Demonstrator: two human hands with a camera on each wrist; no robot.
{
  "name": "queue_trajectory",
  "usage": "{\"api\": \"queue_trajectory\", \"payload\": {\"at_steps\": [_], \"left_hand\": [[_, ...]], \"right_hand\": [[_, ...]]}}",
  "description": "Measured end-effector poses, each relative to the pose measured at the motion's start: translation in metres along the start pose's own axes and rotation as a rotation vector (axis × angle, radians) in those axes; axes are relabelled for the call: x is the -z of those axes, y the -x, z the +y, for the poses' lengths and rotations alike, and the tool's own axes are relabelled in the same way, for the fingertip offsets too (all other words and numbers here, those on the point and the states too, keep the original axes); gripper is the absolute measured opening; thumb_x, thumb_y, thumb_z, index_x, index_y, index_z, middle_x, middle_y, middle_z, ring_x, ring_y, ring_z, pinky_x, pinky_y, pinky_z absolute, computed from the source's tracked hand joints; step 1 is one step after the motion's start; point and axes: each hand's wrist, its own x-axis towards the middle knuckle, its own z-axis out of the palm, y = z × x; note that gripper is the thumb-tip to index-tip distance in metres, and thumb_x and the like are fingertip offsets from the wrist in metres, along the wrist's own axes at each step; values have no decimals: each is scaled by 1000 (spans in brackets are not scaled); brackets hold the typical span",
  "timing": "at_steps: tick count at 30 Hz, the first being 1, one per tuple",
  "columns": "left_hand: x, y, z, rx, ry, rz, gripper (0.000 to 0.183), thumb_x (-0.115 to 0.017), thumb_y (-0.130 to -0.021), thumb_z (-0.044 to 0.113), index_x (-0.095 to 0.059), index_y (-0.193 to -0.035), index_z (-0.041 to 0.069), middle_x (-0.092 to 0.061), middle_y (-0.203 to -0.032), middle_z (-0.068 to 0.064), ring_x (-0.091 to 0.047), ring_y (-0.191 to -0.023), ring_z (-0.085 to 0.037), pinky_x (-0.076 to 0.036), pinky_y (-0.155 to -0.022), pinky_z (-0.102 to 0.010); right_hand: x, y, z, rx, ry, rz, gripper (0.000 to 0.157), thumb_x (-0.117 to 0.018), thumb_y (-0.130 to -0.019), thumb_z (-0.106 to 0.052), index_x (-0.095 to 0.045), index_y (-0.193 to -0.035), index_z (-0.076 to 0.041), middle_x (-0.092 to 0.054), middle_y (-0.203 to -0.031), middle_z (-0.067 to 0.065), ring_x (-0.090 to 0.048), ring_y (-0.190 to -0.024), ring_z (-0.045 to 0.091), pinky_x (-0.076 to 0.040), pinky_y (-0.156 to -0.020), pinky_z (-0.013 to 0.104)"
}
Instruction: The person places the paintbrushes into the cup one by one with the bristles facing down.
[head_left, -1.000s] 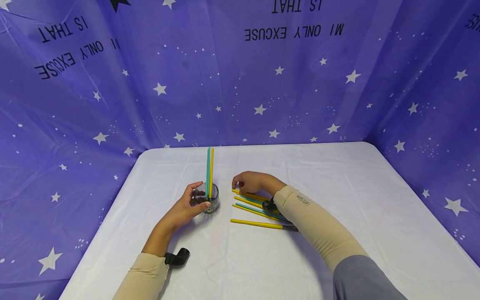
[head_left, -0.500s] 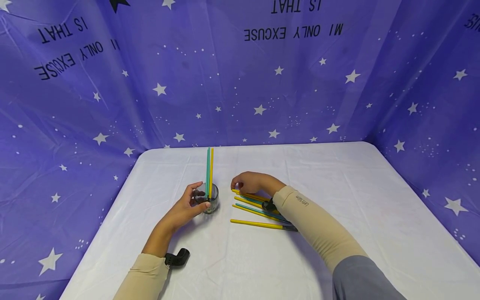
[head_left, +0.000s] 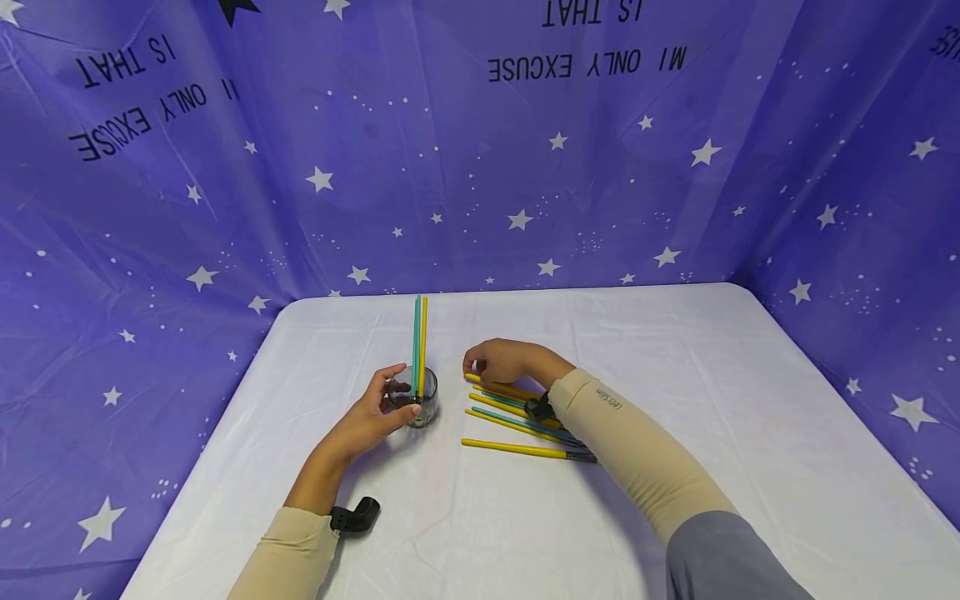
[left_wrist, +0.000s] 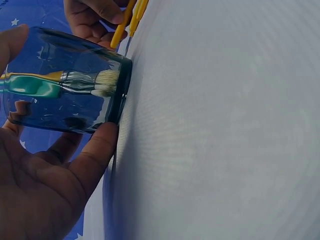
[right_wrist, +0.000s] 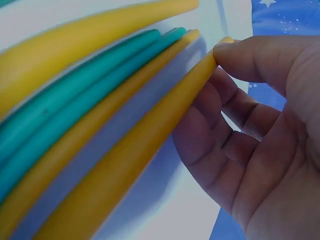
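Observation:
My left hand [head_left: 367, 422] holds a clear drinking glass [left_wrist: 45, 114], thumb on the near side and fingers around the far side. Teal paintbrushes [head_left: 416, 333] and a yellow paintbrush [head_left: 424, 325] stand in it, handles up; the left wrist view shows pale bristles [left_wrist: 106, 83] near the glass bottom. To the right, my right hand [head_left: 507, 362] pinches the handle end of another yellow paintbrush [right_wrist: 150, 130] between thumb and fingers. That handle end is raised slightly off the others; its bristle end is hidden behind my wrist in the head view.
Several yellow and teal paintbrushes lie side by side under my right forearm, handle ends to the left. The nearest yellow paintbrush [head_left: 513, 448] lies apart from them. A white cloth [head_left: 480, 533] covers the table, and a purple star-printed curtain [head_left: 465, 183] hangs around it.
My right hand has risen slightly, and the pinched yellow paintbrush's handle end has lifted away from the brush beside it. The left hand and glass stay in place.

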Motion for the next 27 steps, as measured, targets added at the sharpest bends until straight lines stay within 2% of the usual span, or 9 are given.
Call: {"api": "queue_trajectory", "payload": {"at_steps": [5, 8, 12, 17, 21, 27], "left_hand": [[1, 0, 1, 3, 0, 0, 78, -72, -92, 20, -23, -153, 16, -46, -135, -20, -55, -113, -30, -42, -95, -40], [1, 0, 1, 5, -2, -2, 79, -72, -92, 21, -23, -153, 17, -45, -136, -20, -54, -114, -30, -41, -96, -42], [2, 0, 1, 0, 4, -9, 79, -72, -92, 21, -23, -154, 17, -44, -136, -21, -54, -114, -31, -41, -96, -42], [1, -1, 1, -4, 6, -8, 78, -72, -92, 20, -23, -153, 16, -45, -136, -21, -55, -113, -31, -41, -95, -41], [1, -1, 0, -4, 6, -6, 78, -72, -92, 20, -23, -153, 16, -46, -135, -21, -55, -112, -30, -41, -95, -40], [0, 0, -1, -9, 11, -9, 78, -71, -93, 19, -22, -154, 14, -45, -135, -21, -55, -113, -30, -40, -96, -42]], "right_hand": [[7, 5, -3, 34, -22, -3, 28, -56, -95, -1, -64, -120, -11, -63, -110, 5, -57, -84, 16, -47, -82, 33], [10, 6, -4, 42, -49, -7, 28, -55, -96, -1, -63, -122, -9, -62, -108, 6, -58, -71, 16, -49, -72, 30], [14, 10, -6, 25, -101, -4, 29, -56, -96, 0, -61, -123, -8, -60, -107, 8, -56, -62, 18, -49, -62, 28], [21, 15, -11, 10, -175, 13, 32, -55, -95, 2, -59, -126, -5, -59, -114, 10, -57, -66, 21, -51, -64, 32], [26, 18, -16, 23, -189, 34, 31, -54, -95, 2, -58, -126, -4, -60, -117, 11, -60, -73, 27, -52, -66, 34], [30, 22, -21, 40, -192, 56, 30, -55, -97, -1, -57, -127, -5, -60, -115, 10, -61, -76, 24, -53, -66, 34]]}}
